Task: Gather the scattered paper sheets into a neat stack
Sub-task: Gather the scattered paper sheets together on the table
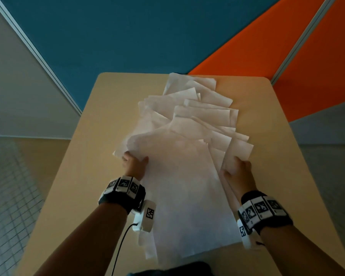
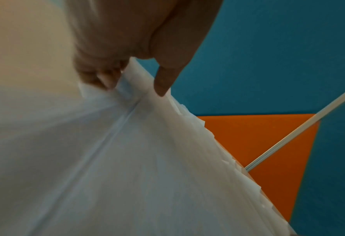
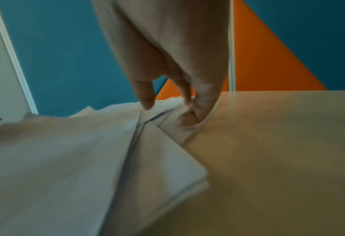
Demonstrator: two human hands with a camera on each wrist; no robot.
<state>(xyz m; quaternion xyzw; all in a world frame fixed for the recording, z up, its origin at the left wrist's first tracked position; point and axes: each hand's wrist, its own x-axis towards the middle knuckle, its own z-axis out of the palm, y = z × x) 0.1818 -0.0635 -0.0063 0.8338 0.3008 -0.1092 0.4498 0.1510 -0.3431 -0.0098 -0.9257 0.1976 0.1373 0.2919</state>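
The fanned paper sheets (image 1: 189,156) are lying down the middle of the table (image 1: 116,108) and are being squeezed inward from both sides. Their left edge is being pinched by the left hand (image 1: 134,163), thumb on top; their right edge is being gripped likewise by the right hand (image 1: 236,169). Even pressure is probably being called for, so the curling top sheet is not being creased.

The left hand (image 1: 134,163) has its fingers (image 2: 99,75) tucked under the paper sheets (image 1: 187,166) and largely hidden. The lower sheets are covered by upper ones. Both wrist views are blurred, and the near edge of the counter (image 1: 100,136) is cut off.
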